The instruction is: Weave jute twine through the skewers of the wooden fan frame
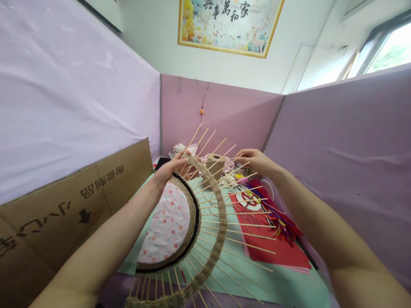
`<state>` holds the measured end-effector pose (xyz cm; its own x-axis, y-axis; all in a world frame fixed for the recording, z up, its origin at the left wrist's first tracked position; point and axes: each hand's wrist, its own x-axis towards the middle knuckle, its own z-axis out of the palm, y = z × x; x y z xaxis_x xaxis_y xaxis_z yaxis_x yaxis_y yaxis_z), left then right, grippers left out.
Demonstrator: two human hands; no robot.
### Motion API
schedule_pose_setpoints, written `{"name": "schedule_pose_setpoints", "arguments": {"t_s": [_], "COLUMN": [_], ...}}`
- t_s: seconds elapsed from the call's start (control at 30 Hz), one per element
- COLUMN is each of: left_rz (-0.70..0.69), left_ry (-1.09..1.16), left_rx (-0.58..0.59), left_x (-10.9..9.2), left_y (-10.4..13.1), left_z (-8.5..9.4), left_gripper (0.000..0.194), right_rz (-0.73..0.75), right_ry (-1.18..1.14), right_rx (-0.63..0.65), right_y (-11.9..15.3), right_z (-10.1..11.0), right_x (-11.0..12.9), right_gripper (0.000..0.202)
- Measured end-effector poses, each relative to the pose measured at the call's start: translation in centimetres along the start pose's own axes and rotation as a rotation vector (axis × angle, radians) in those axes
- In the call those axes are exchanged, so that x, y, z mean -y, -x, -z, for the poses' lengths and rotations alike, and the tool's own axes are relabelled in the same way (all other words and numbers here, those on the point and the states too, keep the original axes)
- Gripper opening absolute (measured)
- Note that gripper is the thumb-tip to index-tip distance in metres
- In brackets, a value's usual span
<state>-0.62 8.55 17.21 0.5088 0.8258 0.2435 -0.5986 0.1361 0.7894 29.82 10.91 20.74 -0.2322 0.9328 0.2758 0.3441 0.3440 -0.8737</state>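
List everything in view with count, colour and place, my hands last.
Woven twine band: one, tan, centre
Thin sticks: many, pale, radiating through band
Floral fabric panel: one, white and red, inside band
Twine roll: one, brown, behind sticks
Sheets: count unclear, red, table's right
Cords: several, mixed colours, on sheets
Disc: one, white, on sheets
Cardboard panel: one, brown, left
Table cover: one, pale green, below
Hanging ornament: one, orange and red, back partition
Partitions: three, lilac and pink, surrounding
Framed picture: one, gold-edged, wall
Window: one, bright, upper right
Left hand: one, bare, band's upper end
Right hand: one, bare, stick's tip
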Motion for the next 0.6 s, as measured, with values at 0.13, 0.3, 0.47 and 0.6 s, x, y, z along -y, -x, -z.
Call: {"name": "schedule_pose_setpoints", "arguments": {"t_s": [0.13,0.3,0.47,0.6], "left_rz": [-0.007,-0.012,-0.001,-0.017], "left_ry": [-0.001,-0.009,0.004,0.023], "left_rx": [0.022,0.025,0.03,0.019], "left_x": [0.1,0.2,0.1,0.0], "left_y": [-0.1,-0.1,-0.1,0.1], "left_z": [0.0,0.1,0.2,-0.2], "left_gripper": [0.022,0.022,0.028,0.027], "right_rz": [0.153,0.331,0.34,0.176], "right_ry": [0.125,0.208,0.187,0.058], "right_rx": [-0.14,-0.25,-0.276,-0.187], "right_y": [-0.5,-0.2,0.9,1.3], "right_z": [0.8,0.5,0.8,0.8], "right_x": [2.4,4.2,4.3,2.1], "right_gripper": [0.033,0.032,0.03,0.031]}}
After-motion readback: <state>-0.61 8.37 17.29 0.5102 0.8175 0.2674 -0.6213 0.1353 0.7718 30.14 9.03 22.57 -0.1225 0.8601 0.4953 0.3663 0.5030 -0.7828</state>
